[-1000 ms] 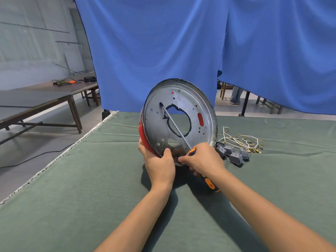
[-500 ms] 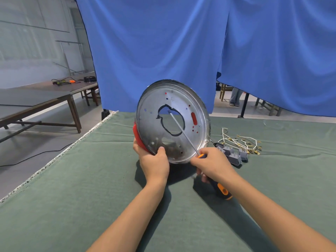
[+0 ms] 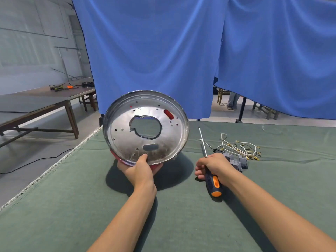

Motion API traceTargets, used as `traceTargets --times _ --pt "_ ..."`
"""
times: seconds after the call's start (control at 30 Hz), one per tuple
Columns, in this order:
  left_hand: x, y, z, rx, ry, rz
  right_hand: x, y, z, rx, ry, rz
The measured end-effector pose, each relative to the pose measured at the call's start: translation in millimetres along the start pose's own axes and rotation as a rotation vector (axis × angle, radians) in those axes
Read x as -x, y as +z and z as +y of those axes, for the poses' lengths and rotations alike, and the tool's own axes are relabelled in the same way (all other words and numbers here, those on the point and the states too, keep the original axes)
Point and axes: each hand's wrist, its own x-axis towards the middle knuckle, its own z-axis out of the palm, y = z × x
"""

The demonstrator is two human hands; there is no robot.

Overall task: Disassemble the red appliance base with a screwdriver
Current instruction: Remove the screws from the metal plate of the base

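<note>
The left hand (image 3: 140,171) grips the red appliance base (image 3: 145,127) at its lower rim, thumb pressed on the metal face, the other fingers hidden behind it. The base stands tilted on edge near the far left corner of the worktop (image 3: 76,206), its shiny round metal plate facing the camera. That plate is a shallow dish with a raised rim, a large jagged-edged hole at its centre, an oval slot below that, a red-backed slot at upper right, and small drilled holes scattered about. Brownish staining speckles the lower part. Only a sliver of the red shell shows beneath the rim, by the palm; the rest is hidden behind the plate.

The right hand (image 3: 214,166) is curled around the screwdriver (image 3: 211,179), fingers wrapped over the top of its dark blue and orange ribbed handle. The handle's butt rests on the green felt-like cloth, and the slim steel shaft points away toward the far edge, clear of the base. The tip is too thin to read.

Just beyond the right hand sits a cluster of small grey plastic blocks (image 3: 236,160), partly covered by the knuckles, with a tangle of white wires (image 3: 240,146) carrying brass-coloured terminals. A blue fabric curtain (image 3: 181,51) hangs behind the far edge.
</note>
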Motion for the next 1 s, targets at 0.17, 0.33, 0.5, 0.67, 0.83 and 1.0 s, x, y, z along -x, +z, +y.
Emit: traceTargets --times 0.17,0.33,0.5,0.67,0.83,1.0 --pt "-7.6 -0.1 6.2 0.102 -0.043 0.054 -13.4 20.9 -11.7 0.058 0.022 -0.019" --pt "-8.4 -0.1 10.1 0.119 -0.080 0.045 -23.8 37.2 -20.9 0.265 -0.069 -0.014" --pt "-7.1 0.0 12.1 0.115 -0.092 0.042 -23.5 39.7 -21.9 0.485 -0.051 -0.043" --pt "-6.9 0.9 11.9 0.104 -0.096 0.039 -19.6 30.6 -20.2 0.546 -0.025 -0.052" --pt "-9.6 2.2 18.4 0.116 -0.146 0.067 -17.2 27.7 -15.0 0.531 -0.073 -0.022" --pt "-16.4 4.7 36.7 0.126 -0.136 0.129 -4.8 13.0 -5.1 0.372 -0.197 0.050"
